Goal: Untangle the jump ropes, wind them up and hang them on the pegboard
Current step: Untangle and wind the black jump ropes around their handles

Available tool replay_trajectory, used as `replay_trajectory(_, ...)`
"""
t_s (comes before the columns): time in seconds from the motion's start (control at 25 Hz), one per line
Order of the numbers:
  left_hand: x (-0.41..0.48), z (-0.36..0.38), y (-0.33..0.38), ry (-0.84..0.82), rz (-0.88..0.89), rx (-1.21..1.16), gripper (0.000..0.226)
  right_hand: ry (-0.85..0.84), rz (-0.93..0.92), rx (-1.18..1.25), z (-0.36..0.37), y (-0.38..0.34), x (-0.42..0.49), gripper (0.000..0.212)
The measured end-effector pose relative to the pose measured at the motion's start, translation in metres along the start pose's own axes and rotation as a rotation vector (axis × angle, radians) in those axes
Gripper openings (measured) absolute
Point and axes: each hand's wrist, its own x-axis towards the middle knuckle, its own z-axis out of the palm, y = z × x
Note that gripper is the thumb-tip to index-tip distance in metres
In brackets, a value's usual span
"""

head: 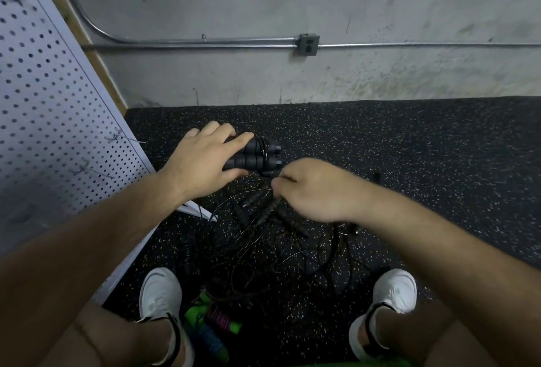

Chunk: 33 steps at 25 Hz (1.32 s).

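My left hand (205,161) grips two black jump-rope handles (257,154) held side by side, with thin cord wound round them near their caps. Just right of them, my right hand (313,191) pinches the thin black cord (270,175) that leads off the handles. Below both hands a tangle of black jump ropes (278,238) with several more black handles lies on the speckled floor. The white pegboard (52,109) leans at the left, with wire hooks (126,138) sticking out of it.
A bundle of green, purple and blue rope handles (210,325) lies between my two white shoes (161,293). A concrete wall with a metal conduit (205,43) and an outlet box (308,44) stands ahead. Black rubber flooring (439,161) stretches to the right.
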Motion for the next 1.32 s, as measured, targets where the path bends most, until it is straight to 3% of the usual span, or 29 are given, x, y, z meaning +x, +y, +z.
replay_trajectory(0.2,0.003,-0.004,0.005,-0.043,0.102,-0.078,0.075,0.354,-0.238,-0.472,-0.031,0.02,0.006,0.029)
replay_trajectory(0.36,-0.005,-0.015,0.022,-0.066,0.256,-0.264,0.072,0.461,-0.305,-0.466,-0.042,0.044,0.029,0.028)
replay_trajectory(0.56,-0.017,-0.043,0.041,-0.051,0.24,-0.592,0.077,0.44,-0.25,-0.077,-0.047,0.072,0.04,0.037)
replay_trajectory(0.68,-0.015,-0.052,0.041,0.008,0.143,-0.643,0.08,0.237,-0.205,0.447,-0.028,0.069,0.046,0.02)
replay_trajectory(0.72,-0.011,-0.053,0.04,0.063,0.104,-0.632,0.08,0.18,-0.173,0.471,-0.016,0.065,0.047,0.029)
replay_trajectory(0.84,0.002,-0.046,0.03,0.173,0.023,-0.537,0.079,0.166,-0.114,0.188,0.029,0.051,0.052,0.037)
replay_trajectory(1.0,0.019,-0.03,0.002,0.163,-0.089,-0.393,0.078,0.171,-0.148,0.191,0.04,0.032,0.044,0.036)
replay_trajectory(1.16,0.028,-0.013,-0.021,0.097,-0.148,-0.269,0.08,0.118,-0.164,0.045,0.023,0.02,0.02,0.037)
replay_trajectory(1.32,0.025,0.0,-0.023,0.023,-0.099,-0.224,0.079,0.288,-0.239,-0.305,-0.008,0.014,-0.001,0.03)
